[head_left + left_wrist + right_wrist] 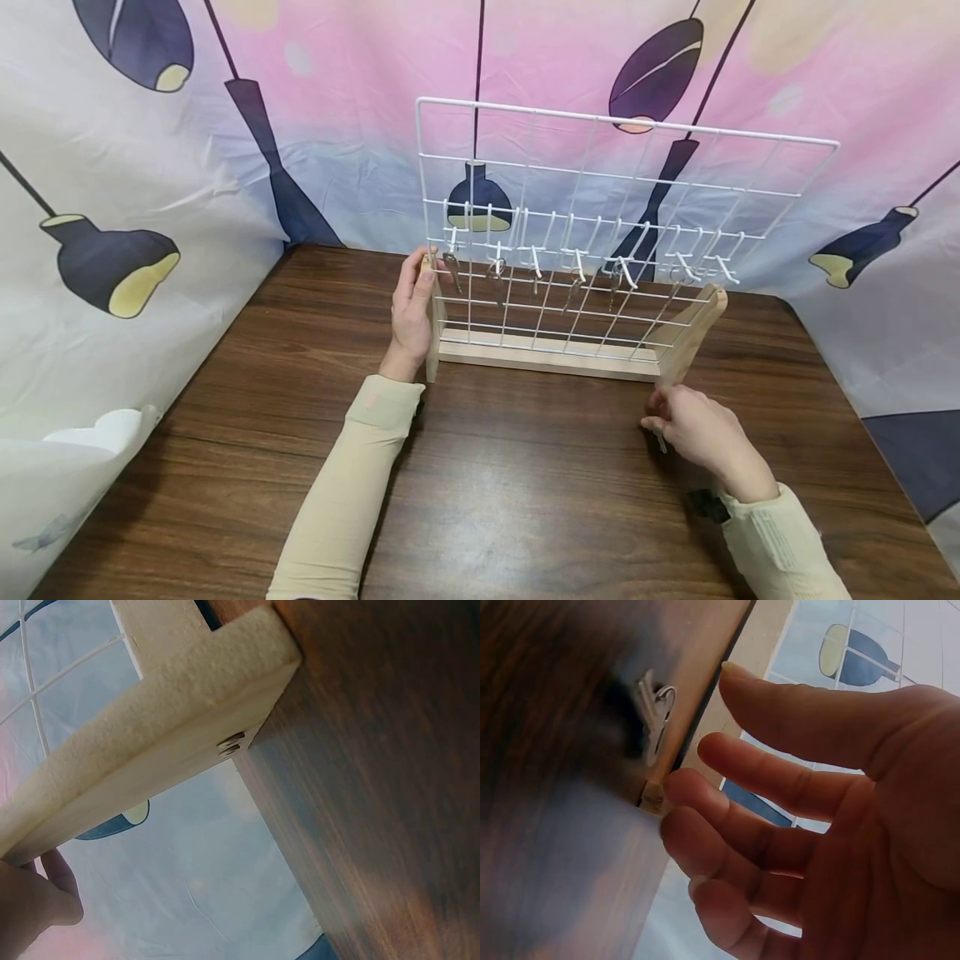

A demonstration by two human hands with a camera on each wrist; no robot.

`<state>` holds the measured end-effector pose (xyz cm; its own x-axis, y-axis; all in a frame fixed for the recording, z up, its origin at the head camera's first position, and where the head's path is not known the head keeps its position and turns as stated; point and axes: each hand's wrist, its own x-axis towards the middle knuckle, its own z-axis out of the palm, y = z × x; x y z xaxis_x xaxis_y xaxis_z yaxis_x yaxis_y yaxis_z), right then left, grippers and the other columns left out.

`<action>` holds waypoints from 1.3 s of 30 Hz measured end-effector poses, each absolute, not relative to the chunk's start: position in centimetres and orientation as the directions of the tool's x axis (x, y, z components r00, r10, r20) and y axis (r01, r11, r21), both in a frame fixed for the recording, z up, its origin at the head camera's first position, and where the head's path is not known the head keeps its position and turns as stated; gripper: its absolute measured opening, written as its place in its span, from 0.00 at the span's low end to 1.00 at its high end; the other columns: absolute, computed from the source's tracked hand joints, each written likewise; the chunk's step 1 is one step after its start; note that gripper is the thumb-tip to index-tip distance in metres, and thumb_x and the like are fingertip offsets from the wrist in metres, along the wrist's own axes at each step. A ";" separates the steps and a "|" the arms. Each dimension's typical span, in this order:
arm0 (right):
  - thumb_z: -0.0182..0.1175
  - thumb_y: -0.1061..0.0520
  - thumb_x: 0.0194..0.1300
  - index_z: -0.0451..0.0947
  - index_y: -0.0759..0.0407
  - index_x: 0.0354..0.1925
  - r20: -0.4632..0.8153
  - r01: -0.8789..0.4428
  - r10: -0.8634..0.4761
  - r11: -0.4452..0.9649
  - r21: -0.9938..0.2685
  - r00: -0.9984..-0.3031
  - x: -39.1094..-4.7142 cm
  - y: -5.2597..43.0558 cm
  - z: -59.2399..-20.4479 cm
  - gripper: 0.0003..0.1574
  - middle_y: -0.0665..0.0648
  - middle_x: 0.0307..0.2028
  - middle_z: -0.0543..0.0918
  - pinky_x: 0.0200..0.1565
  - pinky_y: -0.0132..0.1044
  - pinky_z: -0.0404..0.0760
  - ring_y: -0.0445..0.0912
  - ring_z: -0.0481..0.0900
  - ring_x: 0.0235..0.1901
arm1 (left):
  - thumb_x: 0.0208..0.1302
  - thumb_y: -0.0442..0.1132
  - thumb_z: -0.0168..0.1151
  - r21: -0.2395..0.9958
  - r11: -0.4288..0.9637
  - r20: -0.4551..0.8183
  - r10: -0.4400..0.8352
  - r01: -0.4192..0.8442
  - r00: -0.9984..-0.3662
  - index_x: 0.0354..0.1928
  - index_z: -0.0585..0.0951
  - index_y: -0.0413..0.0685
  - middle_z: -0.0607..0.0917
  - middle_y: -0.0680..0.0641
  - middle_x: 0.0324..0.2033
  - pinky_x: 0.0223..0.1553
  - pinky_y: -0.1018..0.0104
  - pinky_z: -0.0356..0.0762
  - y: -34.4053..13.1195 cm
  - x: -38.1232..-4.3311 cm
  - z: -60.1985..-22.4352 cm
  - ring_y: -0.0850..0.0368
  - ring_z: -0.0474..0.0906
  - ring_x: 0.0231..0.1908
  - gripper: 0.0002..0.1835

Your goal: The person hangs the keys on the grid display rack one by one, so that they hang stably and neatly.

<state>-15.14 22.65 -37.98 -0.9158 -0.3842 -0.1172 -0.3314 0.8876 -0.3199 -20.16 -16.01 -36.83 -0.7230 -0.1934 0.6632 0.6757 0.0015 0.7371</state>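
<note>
A white wire grid rack stands on wooden side supports joined by a wooden base bar (551, 357). My left hand (412, 321) grips the upper part of the left wooden support (161, 727), thumb on the near side. Several white hooks (577, 254) run in a row across the grid, and keys (452, 272) hang from several of them. Beyond the rack's right support (693, 333), on its near side, my right hand (705, 433) hovers with fingers loosely bent. In the right wrist view, a small bunch of keys (654, 716) lies on the table just past its fingertips, apart from them.
The dark wooden table (480, 492) carries the rack toward its back edge. A patterned cloth (337, 108) with lamp prints hangs behind and at both sides. A white curved object or cloth fold (112, 429) shows at the left edge.
</note>
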 end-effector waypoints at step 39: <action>0.68 0.49 0.61 0.79 0.54 0.31 -0.198 -0.266 -0.333 0.915 -0.303 -0.922 -15.8 24.1 -39.1 0.12 0.47 0.23 0.76 0.23 0.39 0.67 0.43 0.70 0.22 | 0.75 0.38 0.39 0.746 -0.022 0.650 -0.193 0.666 -0.735 0.62 0.63 0.26 0.76 0.51 0.43 0.54 0.59 0.70 -16.0 -20.1 -36.8 0.47 0.75 0.43 0.22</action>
<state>-15.78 24.07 -39.10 -0.9218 -0.3331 -0.1981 -0.2656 0.9152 -0.3030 -20.10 -15.99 -36.83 -0.7347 -0.1931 0.6503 0.6659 -0.0225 0.7457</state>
